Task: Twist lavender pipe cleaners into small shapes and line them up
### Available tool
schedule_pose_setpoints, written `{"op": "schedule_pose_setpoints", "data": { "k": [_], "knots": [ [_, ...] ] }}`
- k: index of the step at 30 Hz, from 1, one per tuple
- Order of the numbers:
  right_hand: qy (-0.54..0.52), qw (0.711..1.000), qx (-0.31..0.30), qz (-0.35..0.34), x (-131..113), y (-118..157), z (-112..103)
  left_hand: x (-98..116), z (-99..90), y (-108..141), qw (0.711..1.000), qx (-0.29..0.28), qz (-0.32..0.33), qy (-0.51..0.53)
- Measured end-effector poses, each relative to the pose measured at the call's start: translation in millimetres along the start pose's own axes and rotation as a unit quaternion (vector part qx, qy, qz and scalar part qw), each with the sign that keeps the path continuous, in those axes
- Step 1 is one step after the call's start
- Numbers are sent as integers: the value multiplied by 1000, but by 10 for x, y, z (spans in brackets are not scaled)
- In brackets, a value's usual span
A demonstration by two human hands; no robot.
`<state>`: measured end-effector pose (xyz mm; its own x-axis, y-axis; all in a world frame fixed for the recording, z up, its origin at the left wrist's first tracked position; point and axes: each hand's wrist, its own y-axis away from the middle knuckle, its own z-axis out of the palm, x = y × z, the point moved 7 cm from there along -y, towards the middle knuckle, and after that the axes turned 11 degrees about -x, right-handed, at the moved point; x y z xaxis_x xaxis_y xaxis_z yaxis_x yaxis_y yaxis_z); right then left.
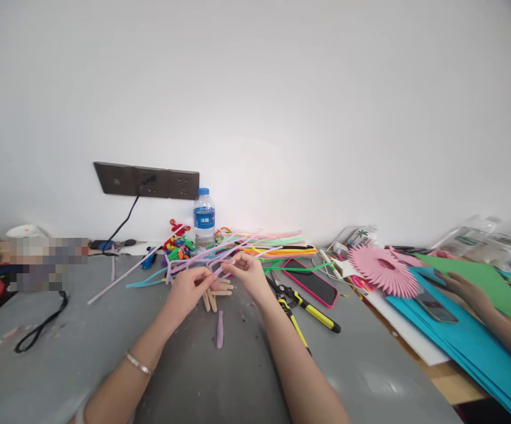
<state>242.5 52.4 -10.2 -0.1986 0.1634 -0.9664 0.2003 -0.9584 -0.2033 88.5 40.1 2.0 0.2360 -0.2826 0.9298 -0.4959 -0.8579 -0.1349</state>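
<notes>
Surface [361, 365], grey and wide, is marked near its back edge by a water bottle [205, 221]. Well to the bottle's right, blue sheets [441, 330] are laid, with another person's hand [467, 288] stretched over them, its arm cut off by the frame. Just right of the bottle, a pile of coloured fuzzy stems [282, 252] is spread. In front of the bottle, the left hand [189, 290] and right hand [249, 275] are held close together, pale sticks [210, 300] being partly covered by them. Farther in front of the bottle, a lilac bundle [219, 330] is laid. Before the bottle, a thin lilac stem [218, 271] is pinched by the fingertips of both hands. Shaping of this stem seems to be in hand; for the next move, a steady grip and fine twisting would probably be needed. Its ends are hidden by fingers; whether it is joined to other stems cannot be told.
</notes>
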Motion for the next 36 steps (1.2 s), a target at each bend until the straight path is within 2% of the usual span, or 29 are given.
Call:
{"op": "schedule_pose_setpoints", "data": {
  "k": [6,12,19,25,29,31,33,34,36],
  "knots": [
    [-2,1000,-14,2,-12,11,46,12,-10,6,999,42,8,2],
    [-29,999,-32,-4,-1,21,102,-96,11,-14,998,20,-13,60],
    [-65,996,-26,48,85,33,91,-40,29,-4,997,14,-7,78],
    [-80,995,-46,29,53,31,126,-35,77,16,997,16,-19,74],
    [-72,996,-46,30,55,31,137,-32,87,12,998,10,-1,63],
    [-36,999,-30,14,25,31,121,-23,73,8,998,17,12,62],
    [58,997,20,-43,-88,51,67,-21,47,4,997,29,20,66],
    [126,987,49,-82,-173,76,49,-23,30,2,996,36,23,72],
    [258,948,87,-162,-345,145,78,-32,-2,-2,994,49,27,90]
  ]
}}
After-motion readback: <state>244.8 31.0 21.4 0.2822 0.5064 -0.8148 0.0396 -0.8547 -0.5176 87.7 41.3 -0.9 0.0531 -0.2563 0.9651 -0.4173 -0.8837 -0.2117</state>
